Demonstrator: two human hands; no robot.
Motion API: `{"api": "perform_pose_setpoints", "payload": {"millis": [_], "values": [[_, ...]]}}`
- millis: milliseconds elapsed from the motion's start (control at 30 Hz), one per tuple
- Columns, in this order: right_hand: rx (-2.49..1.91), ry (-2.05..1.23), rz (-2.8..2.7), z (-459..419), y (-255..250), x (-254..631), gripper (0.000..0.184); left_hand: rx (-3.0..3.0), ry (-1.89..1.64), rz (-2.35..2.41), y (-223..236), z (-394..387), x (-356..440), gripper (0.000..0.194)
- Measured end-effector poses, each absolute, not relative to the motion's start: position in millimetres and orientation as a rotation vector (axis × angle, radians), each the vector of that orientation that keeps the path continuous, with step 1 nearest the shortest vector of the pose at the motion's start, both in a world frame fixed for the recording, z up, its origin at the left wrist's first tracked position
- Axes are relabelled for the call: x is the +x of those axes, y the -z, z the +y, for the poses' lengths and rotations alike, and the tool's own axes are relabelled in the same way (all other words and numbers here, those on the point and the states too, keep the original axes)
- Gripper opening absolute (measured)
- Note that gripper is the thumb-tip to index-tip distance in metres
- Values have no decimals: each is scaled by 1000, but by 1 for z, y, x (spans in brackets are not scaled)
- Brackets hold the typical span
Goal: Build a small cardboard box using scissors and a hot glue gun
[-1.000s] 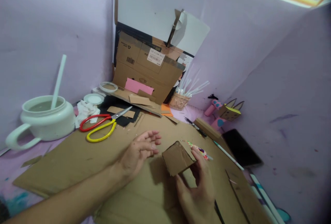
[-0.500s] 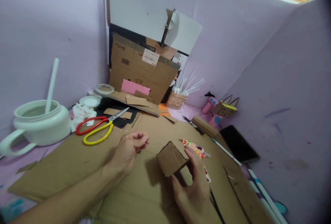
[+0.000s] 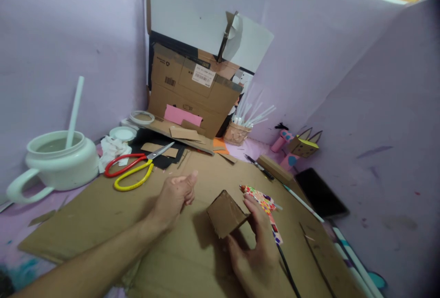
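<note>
The small cardboard box (image 3: 226,215) is in the right hand (image 3: 242,227), a little above the large cardboard sheet (image 3: 165,266) and casting a shadow on it, one corner pointing up. The right hand reaches in from the lower edge, its grip closed on the box's right side, with the thumb low and the fingers above, curved round a gap. The left hand (image 3: 176,197) is just left of the box and apart from it; its forearm slants up from the lower left, the fingers curl in and the thumb lies over them, pointing forward. That grip is closed, with nothing visible in it. Just beyond the right fingers lies a patterned glue gun (image 3: 259,199), its black cord (image 3: 288,268) running toward the lower edge. Farther left, the scissors (image 3: 150,157) lie with blades together, near a pale green mug (image 3: 63,167) on the pink counter (image 3: 17,227). A pen (image 3: 260,168) and a dark phone (image 3: 320,193) lie to the right, and a big cardboard carton (image 3: 195,89) stands behind.
</note>
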State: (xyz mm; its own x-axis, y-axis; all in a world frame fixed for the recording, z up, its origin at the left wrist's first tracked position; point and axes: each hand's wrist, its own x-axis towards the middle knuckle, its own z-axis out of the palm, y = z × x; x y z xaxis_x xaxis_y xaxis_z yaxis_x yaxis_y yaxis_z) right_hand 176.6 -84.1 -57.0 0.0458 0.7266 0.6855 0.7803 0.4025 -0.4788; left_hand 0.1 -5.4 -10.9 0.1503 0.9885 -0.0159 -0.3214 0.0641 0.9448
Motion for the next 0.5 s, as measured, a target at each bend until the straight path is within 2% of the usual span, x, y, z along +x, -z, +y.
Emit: {"api": "perform_pose_setpoints", "payload": {"millis": [67, 167, 333, 500], "values": [[-1332, 111, -1715, -84, 56, 177, 57, 1103, -1247, 971, 9, -8, 0, 46], [-1335, 185, -1756, -84, 53, 177, 56, 1287, -1293, 990, 5, -15, -2, 17], [-1392, 338, -1837, -84, 50, 173, 58, 1781, -1322, 901, -2, -32, -4, 28], [-1414, 389, -1878, -84, 52, 167, 56, 2195, -1231, 774, -2, -38, -3, 24]]}}
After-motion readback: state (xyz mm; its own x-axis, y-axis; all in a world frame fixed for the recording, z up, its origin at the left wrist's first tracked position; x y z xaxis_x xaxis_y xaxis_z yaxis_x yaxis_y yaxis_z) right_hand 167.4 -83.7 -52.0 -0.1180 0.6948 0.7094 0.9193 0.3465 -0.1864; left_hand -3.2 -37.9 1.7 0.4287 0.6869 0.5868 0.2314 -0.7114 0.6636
